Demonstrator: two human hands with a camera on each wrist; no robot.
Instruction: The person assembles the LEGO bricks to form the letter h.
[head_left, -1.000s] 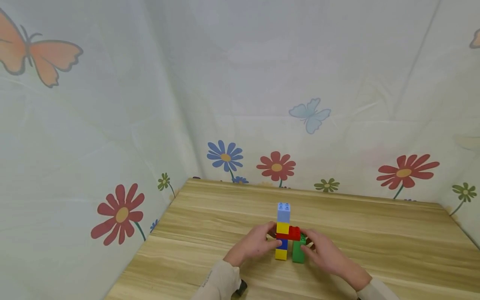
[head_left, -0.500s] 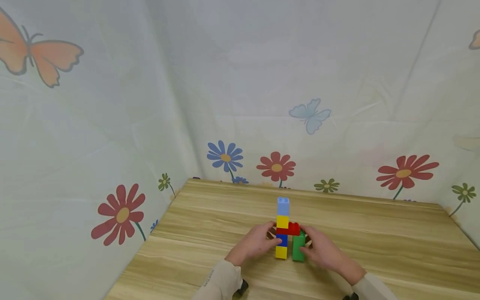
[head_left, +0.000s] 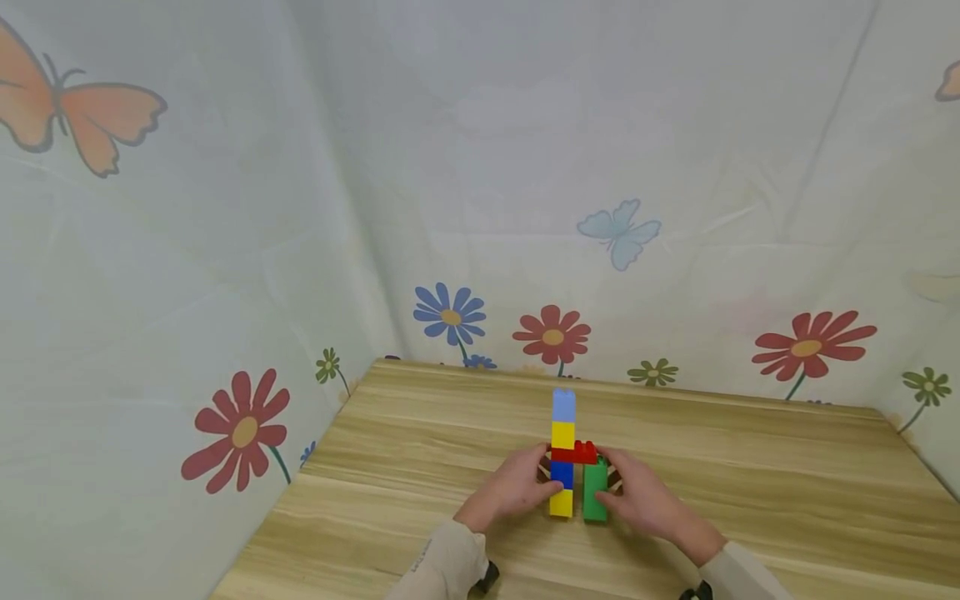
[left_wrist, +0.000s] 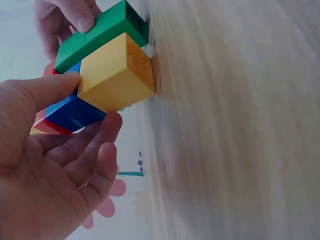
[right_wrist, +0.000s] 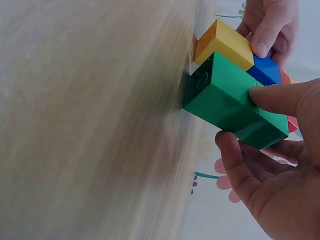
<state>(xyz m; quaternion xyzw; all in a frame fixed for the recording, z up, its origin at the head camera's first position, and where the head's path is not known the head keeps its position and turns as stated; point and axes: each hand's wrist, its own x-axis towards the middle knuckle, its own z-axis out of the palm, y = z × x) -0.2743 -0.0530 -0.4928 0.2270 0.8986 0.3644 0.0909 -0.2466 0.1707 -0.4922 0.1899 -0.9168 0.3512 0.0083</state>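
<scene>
A toy brick build stands between both hands. Its left column runs from a light blue brick (head_left: 564, 406) down through yellow (head_left: 563, 435), a red brick (head_left: 584, 452), a blue brick (head_left: 562, 476) and a lower yellow brick (head_left: 561, 503). The red one reaches right, over two stacked green bricks (right_wrist: 235, 100). My left hand (head_left: 513, 483) grips the blue brick, thumb in front and fingers behind. My right hand (head_left: 645, 498) holds the green bricks the same way. Hollow undersides of the lower yellow and green bricks show in the wrist views, so the build is tilted.
The build is close over a wood-grain table (head_left: 420, 425). Behind it hangs a pale curtain (head_left: 495, 167) printed with flowers and butterflies, which also runs along the left side. Dark wrist devices (head_left: 486, 578) show by the sleeves.
The build has tipped: its top has risen in the head view and the studs on the light blue brick are now barely seen. Both hands keep their holds.
</scene>
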